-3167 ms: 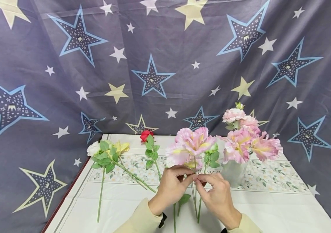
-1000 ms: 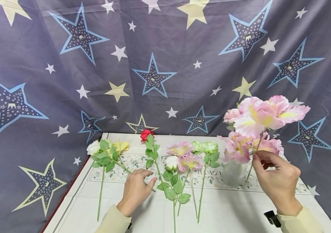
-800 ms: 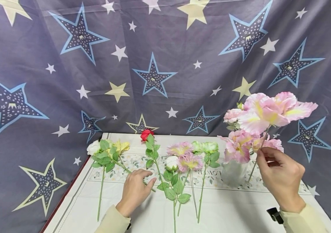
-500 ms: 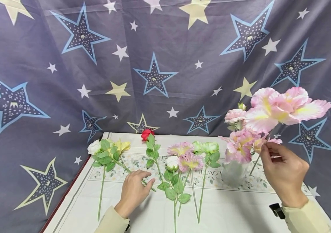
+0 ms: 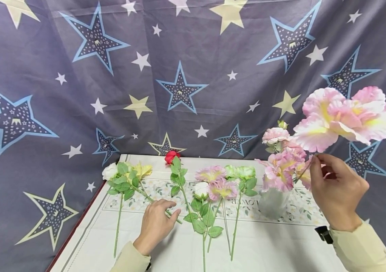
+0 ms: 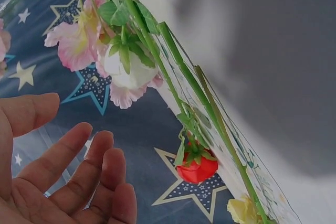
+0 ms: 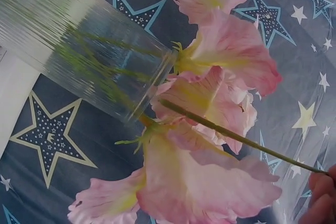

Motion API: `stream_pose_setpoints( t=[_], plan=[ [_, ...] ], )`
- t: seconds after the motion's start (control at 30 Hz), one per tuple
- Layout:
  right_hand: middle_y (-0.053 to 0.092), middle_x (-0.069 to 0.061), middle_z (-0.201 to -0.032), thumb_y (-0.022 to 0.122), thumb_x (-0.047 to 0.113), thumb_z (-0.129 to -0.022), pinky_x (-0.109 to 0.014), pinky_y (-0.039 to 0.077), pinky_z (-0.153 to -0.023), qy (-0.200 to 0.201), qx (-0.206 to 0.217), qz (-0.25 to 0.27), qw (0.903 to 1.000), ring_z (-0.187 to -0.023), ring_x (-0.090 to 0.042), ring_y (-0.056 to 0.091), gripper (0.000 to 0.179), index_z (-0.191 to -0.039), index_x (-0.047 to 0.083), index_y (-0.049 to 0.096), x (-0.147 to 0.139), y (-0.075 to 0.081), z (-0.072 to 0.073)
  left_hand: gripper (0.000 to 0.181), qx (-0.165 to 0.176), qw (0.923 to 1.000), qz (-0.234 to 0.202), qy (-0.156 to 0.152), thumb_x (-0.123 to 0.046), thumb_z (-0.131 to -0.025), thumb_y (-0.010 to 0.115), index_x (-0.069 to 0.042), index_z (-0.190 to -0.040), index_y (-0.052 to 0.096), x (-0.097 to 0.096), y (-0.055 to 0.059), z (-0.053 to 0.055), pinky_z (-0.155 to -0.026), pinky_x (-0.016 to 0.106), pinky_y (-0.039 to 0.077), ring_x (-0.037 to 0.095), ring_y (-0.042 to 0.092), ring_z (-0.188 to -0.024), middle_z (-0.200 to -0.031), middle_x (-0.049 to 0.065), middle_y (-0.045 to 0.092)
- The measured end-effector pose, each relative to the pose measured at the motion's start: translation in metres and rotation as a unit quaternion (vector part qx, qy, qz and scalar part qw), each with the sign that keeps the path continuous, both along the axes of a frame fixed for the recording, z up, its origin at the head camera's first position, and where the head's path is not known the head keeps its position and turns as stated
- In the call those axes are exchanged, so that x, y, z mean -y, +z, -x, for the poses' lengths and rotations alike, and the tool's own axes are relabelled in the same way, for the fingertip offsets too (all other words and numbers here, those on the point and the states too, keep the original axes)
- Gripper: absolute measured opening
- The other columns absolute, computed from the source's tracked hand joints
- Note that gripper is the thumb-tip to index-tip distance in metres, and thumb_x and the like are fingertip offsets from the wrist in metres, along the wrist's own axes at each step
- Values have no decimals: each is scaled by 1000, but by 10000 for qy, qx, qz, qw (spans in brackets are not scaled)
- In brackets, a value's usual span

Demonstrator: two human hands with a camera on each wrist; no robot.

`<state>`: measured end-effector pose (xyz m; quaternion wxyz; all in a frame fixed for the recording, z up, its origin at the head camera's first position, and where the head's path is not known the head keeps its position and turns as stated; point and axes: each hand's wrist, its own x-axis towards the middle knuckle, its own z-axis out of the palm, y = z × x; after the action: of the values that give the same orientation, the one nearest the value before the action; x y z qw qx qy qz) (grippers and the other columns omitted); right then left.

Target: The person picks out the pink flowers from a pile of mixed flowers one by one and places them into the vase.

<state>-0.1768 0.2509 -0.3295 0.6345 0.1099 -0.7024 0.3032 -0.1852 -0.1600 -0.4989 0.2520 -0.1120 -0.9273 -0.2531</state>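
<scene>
At lower centre-left of the head view, the left hand (image 5: 155, 226) rests on the tabletop (image 5: 267, 245), fingers relaxed and spread, touching the stem of the yellow rose (image 5: 142, 170) that lies there. At right, the right hand (image 5: 337, 190) pinches the thin stem of the pink flower (image 5: 349, 117), which slants up and right with its bloom above the hand. The ribbed glass vase (image 5: 274, 202) with 1 bunch of pink blooms stands just left of and below this hand, much nearer it than the other.

1. The setting was a staged tabletop for flower arranging, not a furnished room.
2. A star-printed cloth backdrop (image 5: 193, 75) hid all walls.
3. A floral tablecloth (image 5: 274, 245) carried loose artificial stems (image 5: 210, 189) and a ribbed glass vase (image 5: 272, 202).
</scene>
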Motion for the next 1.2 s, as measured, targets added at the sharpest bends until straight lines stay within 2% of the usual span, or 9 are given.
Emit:
stream_pose_setpoints(
  t=[0.2,0.5,0.6,0.67,0.73,0.83,0.9,1.1,1.2],
  plan=[
    [69,-21,-70,67,9,-88,-1,33,-67,-86,133,-113,9998,-67,15,45,18,-85,-8,75,-5,-5,6,24,-50,10000,14,18,-24,-79,89,-14,-99,80,0,0,0,-86,52,53,28,71,-93,-97,3,76],
    [63,-14,-59,66,8,-86,-7,30,-58,-464,683,-468,9955,-56,2,44,13,-84,-2,74,-10,-18,14,24,33,10000,7,-15,-24,-81,88,-13,-100,80,-1,-1,-1,-90,53,52,28,71,-95,-98,4,76],
    [58,-12,-52,63,11,-84,-17,31,-49,-560,770,-594,9937,-50,-1,43,18,-72,-1,69,-12,-21,17,24,54,10000,6,1,-24,-81,88,-14,-101,80,-1,-1,-1,-89,52,53,28,71,-95,-99,3,76],
    [55,-10,-49,63,13,-85,-28,32,-44,-626,793,-757,9920,-47,-5,42,20,-70,0,68,-12,-24,18,24,56,10000,8,12,-24,-80,88,-14,-101,80,-1,0,-1,-89,52,52,28,71,-96,-99,3,76],
    [55,-10,-49,63,15,-86,-36,30,-41,-680,812,-923,9901,-44,-9,42,22,-72,-1,70,-13,-26,20,24,48,10000,4,10,-24,-80,88,-14,-100,80,-2,0,-1,-89,53,52,28,71,-95,-98,4,76],
    [55,-9,-50,63,17,-90,-43,27,-40,-766,924,-1213,9853,-42,-19,43,24,-86,-2,76,-14,-29,20,24,36,10000,8,5,-24,-80,88,-13,-100,80,-2,1,-1,-90,53,52,29,71,-95,-98,4,76],
    [55,-9,-50,63,18,-91,-46,27,-39,-779,1038,-1273,9833,-41,-25,44,25,-88,-2,77,-14,-31,21,24,39,10000,14,10,-25,-80,88,-13,-100,80,-1,1,-1,-90,53,52,29,71,-95,-98,4,76],
    [53,-11,-57,65,19,-88,-60,32,-40,-905,1421,-1214,9782,-45,-39,50,29,-60,9,65,-14,-38,21,24,108,9999,1,18,-25,-81,88,-14,-101,80,-1,1,-1,-91,53,52,29,71,-96,-99,4,76],
    [54,-11,-61,65,17,-87,-61,34,-41,-939,1666,-1237,9737,-47,-41,51,31,-57,12,59,-15,-41,21,24,117,9999,-8,11,-24,-81,88,-14,-101,80,-1,0,-2,-92,54,51,29,71,-97,-99,4,76]
  ],
)
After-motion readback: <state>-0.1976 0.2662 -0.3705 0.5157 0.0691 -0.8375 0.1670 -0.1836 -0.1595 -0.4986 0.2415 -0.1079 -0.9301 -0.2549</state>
